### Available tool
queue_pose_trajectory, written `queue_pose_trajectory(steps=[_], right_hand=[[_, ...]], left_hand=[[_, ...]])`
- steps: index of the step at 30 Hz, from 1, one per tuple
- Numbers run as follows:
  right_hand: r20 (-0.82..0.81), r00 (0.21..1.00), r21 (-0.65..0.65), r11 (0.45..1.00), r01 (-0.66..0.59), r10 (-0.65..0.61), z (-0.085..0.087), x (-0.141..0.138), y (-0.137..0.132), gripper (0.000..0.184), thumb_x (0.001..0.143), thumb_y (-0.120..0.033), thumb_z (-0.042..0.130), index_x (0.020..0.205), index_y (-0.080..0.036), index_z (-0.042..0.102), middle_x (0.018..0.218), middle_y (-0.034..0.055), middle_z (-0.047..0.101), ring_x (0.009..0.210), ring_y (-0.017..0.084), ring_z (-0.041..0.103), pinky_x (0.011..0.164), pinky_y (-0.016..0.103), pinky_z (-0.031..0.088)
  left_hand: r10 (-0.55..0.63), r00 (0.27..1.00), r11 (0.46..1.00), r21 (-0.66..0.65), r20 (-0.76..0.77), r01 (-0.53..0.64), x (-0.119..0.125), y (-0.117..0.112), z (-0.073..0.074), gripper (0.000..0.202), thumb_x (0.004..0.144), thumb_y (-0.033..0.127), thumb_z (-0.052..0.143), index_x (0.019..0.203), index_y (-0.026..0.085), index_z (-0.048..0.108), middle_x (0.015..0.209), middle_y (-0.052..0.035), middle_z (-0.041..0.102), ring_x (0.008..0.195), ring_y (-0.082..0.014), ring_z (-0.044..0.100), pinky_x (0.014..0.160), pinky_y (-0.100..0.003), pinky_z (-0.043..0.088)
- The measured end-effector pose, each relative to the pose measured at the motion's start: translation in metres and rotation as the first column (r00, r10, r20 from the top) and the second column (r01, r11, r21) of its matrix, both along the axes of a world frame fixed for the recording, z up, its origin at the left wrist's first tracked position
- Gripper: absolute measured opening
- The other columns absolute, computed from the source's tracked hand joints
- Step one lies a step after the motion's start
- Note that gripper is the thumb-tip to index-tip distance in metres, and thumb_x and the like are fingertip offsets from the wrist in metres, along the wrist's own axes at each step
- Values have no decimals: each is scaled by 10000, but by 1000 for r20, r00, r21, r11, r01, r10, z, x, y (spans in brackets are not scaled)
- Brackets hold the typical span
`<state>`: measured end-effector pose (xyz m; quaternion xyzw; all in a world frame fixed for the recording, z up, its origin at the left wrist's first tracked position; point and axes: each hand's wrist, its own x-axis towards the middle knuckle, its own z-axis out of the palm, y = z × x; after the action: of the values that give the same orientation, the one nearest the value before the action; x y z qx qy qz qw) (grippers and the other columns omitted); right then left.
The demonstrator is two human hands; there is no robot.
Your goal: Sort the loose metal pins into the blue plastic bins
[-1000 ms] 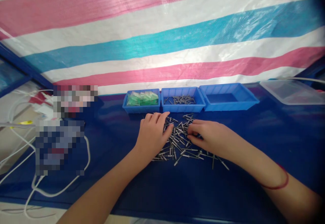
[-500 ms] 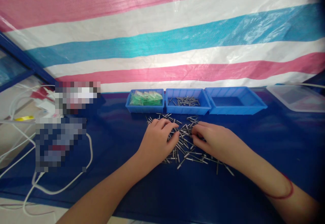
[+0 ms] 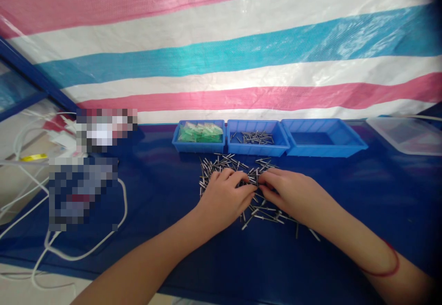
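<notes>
A loose pile of metal blind rivets (image 3: 214, 166) with thin stems is spread on the blue tabletop (image 3: 221, 268). My left hand (image 3: 226, 199) lies over the middle of the pile, thumb and forefinger pinched at a rivet that is mostly covered. Close to those fingertips, my right hand (image 3: 288, 192) is closed at the pile's right side, its bent fingers gripping what seems to be a rivet, largely hidden. Behind the pile stands a blue bin (image 3: 257, 149) holding more rivets.
Left of the rivet bin is a blue bin (image 3: 198, 147) of green-and-clear packets; to its right, another blue bin (image 3: 328, 149). A clear plastic lid (image 3: 404, 134) lies far right. White cables (image 3: 125, 199) and blurred-out items occupy the left. A striped sheet (image 3: 221, 61) hangs behind.
My left hand has moved right and slightly nearer, uncovering rivets on the left, and its thumb and forefinger have closed together. My right hand has barely moved.
</notes>
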<state>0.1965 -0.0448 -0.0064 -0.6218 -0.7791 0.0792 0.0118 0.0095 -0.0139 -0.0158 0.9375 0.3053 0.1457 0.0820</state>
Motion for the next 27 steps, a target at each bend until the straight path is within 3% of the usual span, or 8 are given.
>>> queue_pose_trajectory(steps=[14,20,27], right_hand=[[10,996,64,994,-84,84,-10,3,0,178,943,-210,380,890,-179,547,871,53,614,767,194,616,603,280,380],[-181,978,19,995,-102,104,0,9,2,120,892,-212,443,921,-201,560,900,32,598,802,181,604,702,283,416],[-133,990,2,999,-46,46,8,16,3,142,850,-174,452,855,-205,591,868,21,597,726,160,594,662,273,397]], left_hand=[[48,998,999,1,-29,-48,1,-2,-2,223,945,310,445,1009,222,641,1092,-25,635,983,-209,524,771,-359,359],[74,997,997,-29,-28,-75,1,0,-1,229,931,297,469,1088,195,601,1114,-44,631,1008,-221,522,804,-363,373],[69,997,997,-46,-23,-70,1,1,-1,213,922,271,478,1070,197,612,1107,-30,629,1007,-217,527,814,-370,375]])
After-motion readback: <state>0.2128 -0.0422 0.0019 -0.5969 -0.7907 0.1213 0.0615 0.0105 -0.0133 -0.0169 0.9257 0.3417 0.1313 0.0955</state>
